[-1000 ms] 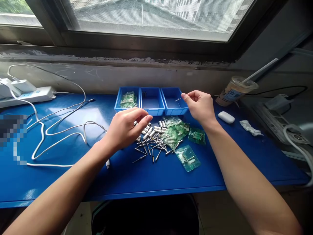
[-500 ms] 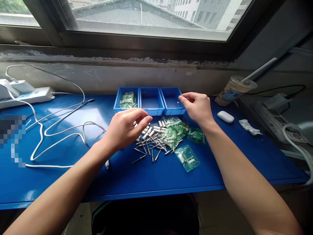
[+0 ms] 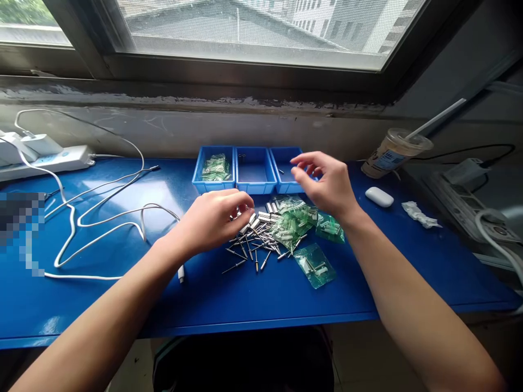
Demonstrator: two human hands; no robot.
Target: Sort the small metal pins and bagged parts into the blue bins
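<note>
Over the left part of a pile of metal rivets [image 3: 256,239] and short cylinders [image 3: 267,216] is my left hand [image 3: 218,218], its thumb and fingertips curled close; what lies between them is hidden. My right hand [image 3: 322,179] hovers at the front of the right blue bin [image 3: 289,188], thumb and fingers apart with nothing between them. A small metal piece [image 3: 281,171] lies in that bin. The middle bin [image 3: 256,188] holds a couple of small dark pieces at its back. Green packets [image 3: 216,167] fill part of the left bin [image 3: 197,173].
Green packets [image 3: 292,223] lie on the pile's right side, with another packet [image 3: 314,265] nearer the front edge. White cables [image 3: 73,218] spread across the left. A drink cup [image 3: 390,152], white case [image 3: 379,197] and crumpled tissue [image 3: 420,215] are at the right.
My right hand has opened its pinch, and the small piece it was near now lies in the right bin. My left hand has lowered slightly toward the pile, its fingertips closer together.
</note>
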